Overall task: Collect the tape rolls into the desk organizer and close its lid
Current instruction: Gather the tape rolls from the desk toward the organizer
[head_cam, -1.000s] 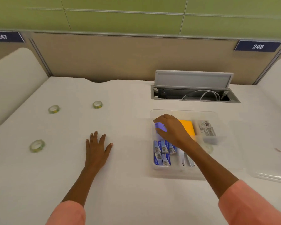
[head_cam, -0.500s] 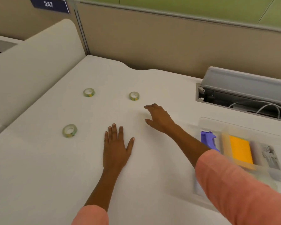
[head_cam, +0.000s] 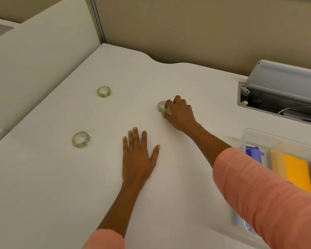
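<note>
Three small clear tape rolls with green-yellow cores lie on the white desk. My right hand (head_cam: 179,112) reaches across to the nearest roll (head_cam: 161,105), with fingertips and thumb closing around it while it rests on the desk. A second roll (head_cam: 104,91) lies further left at the back, and a third roll (head_cam: 81,139) lies front left. My left hand (head_cam: 136,157) rests flat on the desk, fingers apart, holding nothing. The clear desk organizer (head_cam: 258,137) sits at the right edge, partly hidden by my right sleeve, with a purple item (head_cam: 253,153) and a yellow pad (head_cam: 294,171) inside.
An open cable hatch (head_cam: 280,90) with a raised grey flap and white cables is set into the desk at the back right. A beige partition wall runs along the back. A raised white divider (head_cam: 43,56) borders the desk's left side.
My right hand left the organizer, crossed leftward over the desk and reached the nearest tape roll. The view swung left and down. My left hand stayed flat on the desk.
</note>
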`<state>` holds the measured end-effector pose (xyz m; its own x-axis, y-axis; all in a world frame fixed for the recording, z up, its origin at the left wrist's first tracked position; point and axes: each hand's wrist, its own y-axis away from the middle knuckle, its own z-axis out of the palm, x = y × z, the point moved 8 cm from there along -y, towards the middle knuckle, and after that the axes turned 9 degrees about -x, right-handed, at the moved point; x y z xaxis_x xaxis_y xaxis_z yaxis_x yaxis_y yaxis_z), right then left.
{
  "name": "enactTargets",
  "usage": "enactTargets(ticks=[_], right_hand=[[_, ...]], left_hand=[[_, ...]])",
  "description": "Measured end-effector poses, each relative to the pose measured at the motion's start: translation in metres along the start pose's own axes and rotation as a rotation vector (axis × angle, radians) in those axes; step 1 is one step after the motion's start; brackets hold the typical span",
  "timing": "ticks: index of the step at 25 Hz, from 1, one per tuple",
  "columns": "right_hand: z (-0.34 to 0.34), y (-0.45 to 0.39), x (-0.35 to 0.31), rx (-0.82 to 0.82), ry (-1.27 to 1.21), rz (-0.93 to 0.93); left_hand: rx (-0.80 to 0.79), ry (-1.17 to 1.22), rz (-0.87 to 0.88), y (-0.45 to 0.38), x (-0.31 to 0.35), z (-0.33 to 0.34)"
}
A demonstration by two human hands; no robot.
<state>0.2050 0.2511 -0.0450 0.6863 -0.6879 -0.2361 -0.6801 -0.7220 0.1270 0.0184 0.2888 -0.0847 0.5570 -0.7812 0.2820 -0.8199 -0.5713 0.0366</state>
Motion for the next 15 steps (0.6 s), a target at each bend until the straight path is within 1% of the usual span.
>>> enactTargets(ticks=[4,9,12,15], right_hand=[[-0.007,0.036,0.015,-0.036,-0.273,0.021],[-0.054,0.103,0.038,0.101,-0.553,0.024],[-0.080,0.163,0.066,0.153,-0.569,0.033],[-0.102,0.238,0.126,0.175,-0.485,0.175]], left_hand=[[0.006,0.024,0.013,0.001,-0.001,-0.002],[-0.033,0.032,0.028,0.003,0.002,-0.006],[-0.070,0.019,0.055,0.008,0.006,-0.008],[-0.079,-0.010,0.075,0.018,0.014,-0.007]])
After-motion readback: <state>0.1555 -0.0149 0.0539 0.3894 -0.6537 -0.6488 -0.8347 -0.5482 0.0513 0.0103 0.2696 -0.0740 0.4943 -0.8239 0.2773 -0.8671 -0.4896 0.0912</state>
